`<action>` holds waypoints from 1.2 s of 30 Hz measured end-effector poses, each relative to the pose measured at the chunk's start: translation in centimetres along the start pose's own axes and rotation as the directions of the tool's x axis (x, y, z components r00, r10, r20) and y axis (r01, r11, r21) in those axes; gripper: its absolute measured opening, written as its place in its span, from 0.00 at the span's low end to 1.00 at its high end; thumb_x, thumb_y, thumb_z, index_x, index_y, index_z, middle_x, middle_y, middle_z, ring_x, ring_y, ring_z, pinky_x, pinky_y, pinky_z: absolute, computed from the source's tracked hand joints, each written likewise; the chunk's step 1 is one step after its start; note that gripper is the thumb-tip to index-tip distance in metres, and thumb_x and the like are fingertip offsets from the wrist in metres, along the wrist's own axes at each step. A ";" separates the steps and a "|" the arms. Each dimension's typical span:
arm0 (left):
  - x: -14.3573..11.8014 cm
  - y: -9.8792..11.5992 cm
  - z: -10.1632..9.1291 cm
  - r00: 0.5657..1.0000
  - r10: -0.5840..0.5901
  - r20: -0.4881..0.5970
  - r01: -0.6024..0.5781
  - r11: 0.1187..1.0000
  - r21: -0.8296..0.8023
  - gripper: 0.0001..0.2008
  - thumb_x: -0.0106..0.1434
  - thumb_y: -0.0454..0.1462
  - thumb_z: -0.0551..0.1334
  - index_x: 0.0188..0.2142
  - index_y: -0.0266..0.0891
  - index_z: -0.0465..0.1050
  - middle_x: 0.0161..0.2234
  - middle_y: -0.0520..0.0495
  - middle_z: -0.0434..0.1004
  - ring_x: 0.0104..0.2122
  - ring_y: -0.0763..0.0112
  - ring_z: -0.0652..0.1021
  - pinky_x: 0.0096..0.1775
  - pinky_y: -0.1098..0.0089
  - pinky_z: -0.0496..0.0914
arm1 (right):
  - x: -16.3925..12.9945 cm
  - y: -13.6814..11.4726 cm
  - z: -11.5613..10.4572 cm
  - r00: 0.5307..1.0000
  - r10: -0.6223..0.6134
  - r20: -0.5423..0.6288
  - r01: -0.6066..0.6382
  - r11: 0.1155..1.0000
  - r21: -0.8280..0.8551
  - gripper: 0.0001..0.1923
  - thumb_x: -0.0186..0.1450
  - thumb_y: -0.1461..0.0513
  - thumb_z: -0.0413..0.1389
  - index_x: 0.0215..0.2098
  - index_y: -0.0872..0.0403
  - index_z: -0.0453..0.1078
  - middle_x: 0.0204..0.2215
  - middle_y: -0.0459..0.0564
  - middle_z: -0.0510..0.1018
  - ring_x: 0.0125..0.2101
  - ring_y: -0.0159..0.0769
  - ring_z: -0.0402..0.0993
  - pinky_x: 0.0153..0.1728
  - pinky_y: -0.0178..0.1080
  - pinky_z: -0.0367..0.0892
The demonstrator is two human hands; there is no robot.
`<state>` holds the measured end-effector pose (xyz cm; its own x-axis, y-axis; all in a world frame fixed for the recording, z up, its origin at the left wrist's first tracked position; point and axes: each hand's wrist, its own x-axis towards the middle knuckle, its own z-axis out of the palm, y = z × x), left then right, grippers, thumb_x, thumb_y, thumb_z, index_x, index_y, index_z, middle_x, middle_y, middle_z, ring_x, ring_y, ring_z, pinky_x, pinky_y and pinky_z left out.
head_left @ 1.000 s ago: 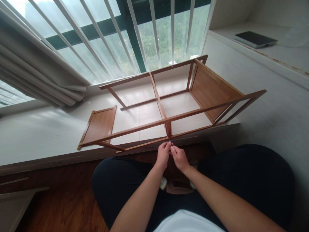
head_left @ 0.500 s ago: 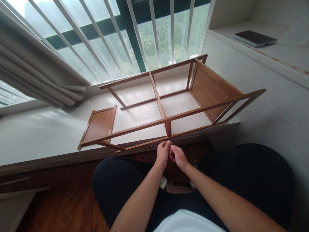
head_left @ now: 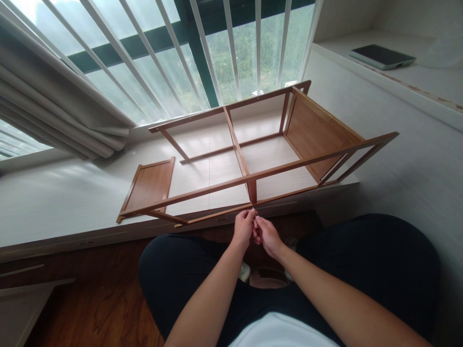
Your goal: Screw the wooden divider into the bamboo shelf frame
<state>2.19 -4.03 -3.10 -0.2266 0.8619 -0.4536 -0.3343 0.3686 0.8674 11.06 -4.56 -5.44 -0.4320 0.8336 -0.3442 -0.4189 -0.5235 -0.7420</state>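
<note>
Pinching with both hands at the near rail of the frame (head_left: 249, 180), right below its middle upright. Left hand (head_left: 244, 230) and right hand (head_left: 266, 236) meet fingertip to fingertip, thumbs and forefingers closed together on something tiny between them. Too small to identify; can't tell if it's a screw or a peg. Fingertips sit just beside the joint where the upright meets the near rail, touching or nearly touching the wood.

Frame is a wooden rack lying on its side on the white ledge (head_left: 54, 202) under the window (head_left: 162, 58). Near rail overhangs the ledge edge, toward the knees. One solid panel already fitted at the right end of the frame. Middle crossbar runs near to far across the open frame.

Loose panel (head_left: 150, 185) lies flat on the ledge at the left end of the frame, touching the near rail's left end.

Curtain (head_left: 61, 120) is bunched at far left. Tablet (head_left: 381, 56) lies on the upper shelf at far right, well apart from the hands.

Person sits with dark trousers, knees spread, wood floor (head_left: 90, 303) below.
</note>
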 end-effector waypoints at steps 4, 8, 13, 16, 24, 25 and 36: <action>0.0 -0.1 0.1 1.000 0.015 0.019 -0.015 1.000 -0.012 0.22 0.56 0.53 0.65 0.36 0.36 0.72 0.14 0.57 0.66 0.09 0.72 0.66 0.11 0.73 0.57 | 0.3 0.3 -0.1 0.996 -0.068 -0.059 0.062 0.993 -0.100 0.20 0.65 0.47 0.54 0.25 0.51 0.58 0.14 0.37 0.63 0.12 0.24 0.52 0.12 0.29 0.48; 0.2 -0.2 0.1 0.999 0.043 -0.019 -0.043 0.999 -0.020 0.20 0.55 0.52 0.67 0.31 0.36 0.72 0.16 0.55 0.67 0.12 0.76 0.66 0.14 0.75 0.58 | 0.5 0.1 -0.3 0.993 -0.088 -0.080 0.070 0.977 -0.199 0.21 0.65 0.46 0.51 0.24 0.51 0.57 0.13 0.37 0.60 0.12 0.26 0.51 0.12 0.30 0.48; 0.6 -0.6 -0.1 0.998 0.055 -0.026 -0.057 0.997 -0.053 0.21 0.53 0.51 0.68 0.31 0.34 0.75 0.20 0.52 0.70 0.18 0.77 0.69 0.20 0.76 0.62 | 0.6 -0.7 -1.0 0.946 -0.323 -0.041 0.234 0.762 -0.604 0.22 0.68 0.49 0.48 0.22 0.52 0.60 0.15 0.41 0.63 0.18 0.28 0.57 0.21 0.33 0.53; 0.8 -0.8 -0.2 0.998 0.058 -0.017 -0.058 0.997 -0.053 0.21 0.54 0.51 0.68 0.32 0.33 0.75 0.21 0.52 0.71 0.19 0.78 0.70 0.21 0.76 0.62 | 0.7 -1.0 -1.3 0.940 -0.341 -0.023 0.247 0.726 -0.642 0.22 0.69 0.50 0.46 0.21 0.52 0.60 0.15 0.42 0.63 0.19 0.29 0.58 0.22 0.34 0.54; 0.4 -0.6 -0.1 0.997 0.037 0.066 -0.033 0.998 -0.054 0.22 0.56 0.53 0.65 0.36 0.36 0.72 0.16 0.56 0.67 0.10 0.74 0.67 0.13 0.74 0.59 | 0.5 -0.7 -0.5 0.996 -0.067 -0.051 0.059 0.988 -0.145 0.19 0.64 0.49 0.51 0.22 0.51 0.58 0.13 0.39 0.63 0.12 0.27 0.54 0.13 0.31 0.49; 0.4 -0.5 -0.1 0.998 0.028 0.062 -0.025 0.999 -0.048 0.22 0.56 0.53 0.65 0.36 0.36 0.72 0.15 0.56 0.67 0.10 0.74 0.67 0.12 0.74 0.58 | 0.4 -0.7 -0.4 0.999 -0.032 -0.036 0.029 0.996 -0.081 0.19 0.64 0.48 0.52 0.23 0.51 0.58 0.13 0.40 0.64 0.12 0.27 0.54 0.13 0.31 0.49; 0.4 -0.3 -0.1 1.000 0.008 0.020 -0.007 0.999 -0.046 0.22 0.54 0.52 0.67 0.34 0.34 0.74 0.15 0.55 0.68 0.09 0.78 0.64 0.12 0.76 0.55 | 0.2 -1.0 -0.3 0.982 0.170 0.082 -0.181 0.971 0.154 0.19 0.64 0.48 0.53 0.24 0.51 0.56 0.15 0.40 0.63 0.14 0.27 0.50 0.15 0.30 0.49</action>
<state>2.11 -3.86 -3.53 -0.2112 0.8714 -0.4428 -0.3749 0.3462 0.8600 11.66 -3.79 -4.96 -0.5605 0.7155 -0.4170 -0.4519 -0.6862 -0.5701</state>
